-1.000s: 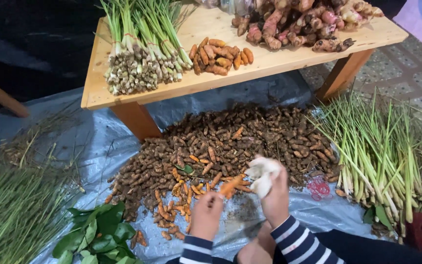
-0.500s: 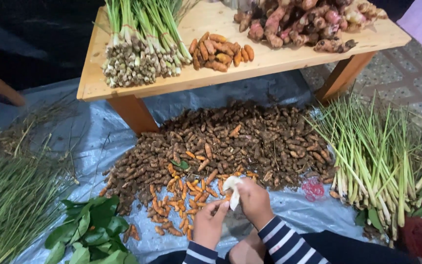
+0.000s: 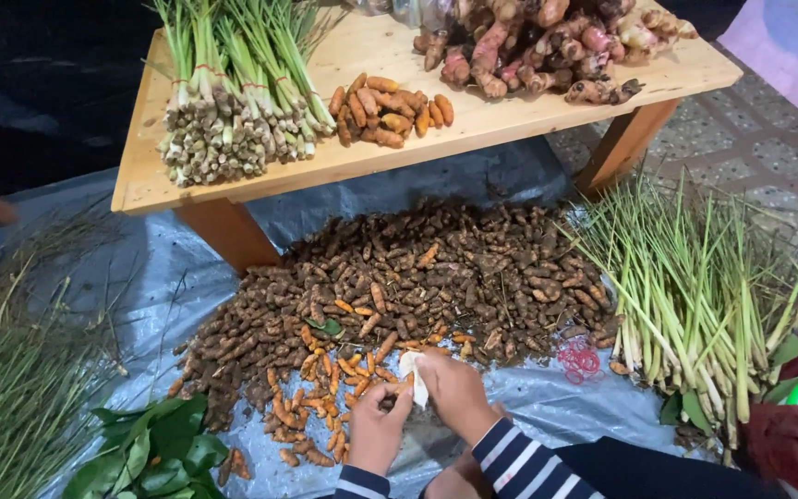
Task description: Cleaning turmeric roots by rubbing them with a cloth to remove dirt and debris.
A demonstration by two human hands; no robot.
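Note:
My left hand is closed around a small brown turmeric root low in the middle of the view. My right hand grips a white cloth pressed against that root. Both hands hover just in front of a big heap of dirty turmeric roots on a grey plastic sheet. A smaller scatter of cleaned orange turmeric lies beside my left hand. My sleeves are striped blue and white.
A low wooden table holds bundled lemongrass, a small pile of orange turmeric and pinkish galangal. Loose lemongrass stalks lie at right, green leaves at lower left, thin green stalks at far left, red rubber bands near the heap.
My hands have dropped lower and toward the left, from above the heap's near edge to the sheet in front of it. The cloth stays in my right hand.

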